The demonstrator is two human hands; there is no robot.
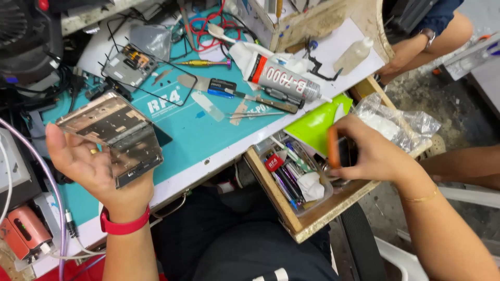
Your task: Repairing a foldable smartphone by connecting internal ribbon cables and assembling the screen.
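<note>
Both hands work low at the bench's near edge. Left hand (96, 166), red band at the wrist, cradles a bare metal phone frame (112, 136) in loosely curled fingers over the teal mat (208, 135). Right hand (367, 153) reaches into the open wooden drawer (307, 221), fingers closed on a small orange-edged dark object (339, 151). Judging by this, the frame is stripped; an adhesive tube (278, 77) lies untouched mid-mat.

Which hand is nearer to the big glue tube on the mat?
Right. The right hand sits over the open drawer, just below and right of the glue tube. The left hand holds a metal panel at the mat's far left edge.
</note>
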